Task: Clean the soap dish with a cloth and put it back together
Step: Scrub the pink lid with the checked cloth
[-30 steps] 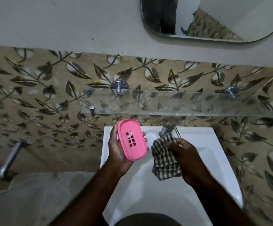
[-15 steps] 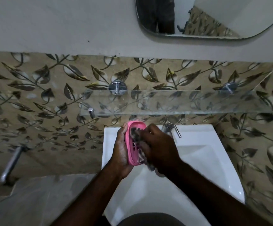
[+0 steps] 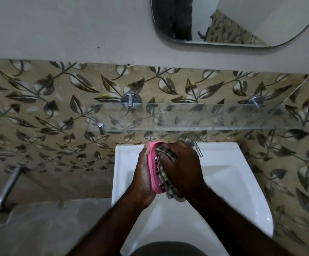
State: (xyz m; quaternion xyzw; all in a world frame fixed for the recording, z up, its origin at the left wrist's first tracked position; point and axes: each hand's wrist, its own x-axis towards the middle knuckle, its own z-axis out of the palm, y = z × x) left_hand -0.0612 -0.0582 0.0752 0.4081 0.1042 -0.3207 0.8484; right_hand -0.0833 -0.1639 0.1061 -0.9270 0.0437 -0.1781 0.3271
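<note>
Above the white sink (image 3: 229,183), near the glass shelf (image 3: 205,117), the pink soap dish (image 3: 152,174) stands on edge between both hands, and a hard rub could probably twist it loose into the basin. The left hand (image 3: 142,175) cups its back, thumb hooked over the far end. The right hand (image 3: 182,169) clenches the checked cloth (image 3: 165,175) against the slotted face.

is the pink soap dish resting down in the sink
No, the left hand holds the pink soap dish on edge over the sink while the right hand presses the checked cloth against it.
</note>
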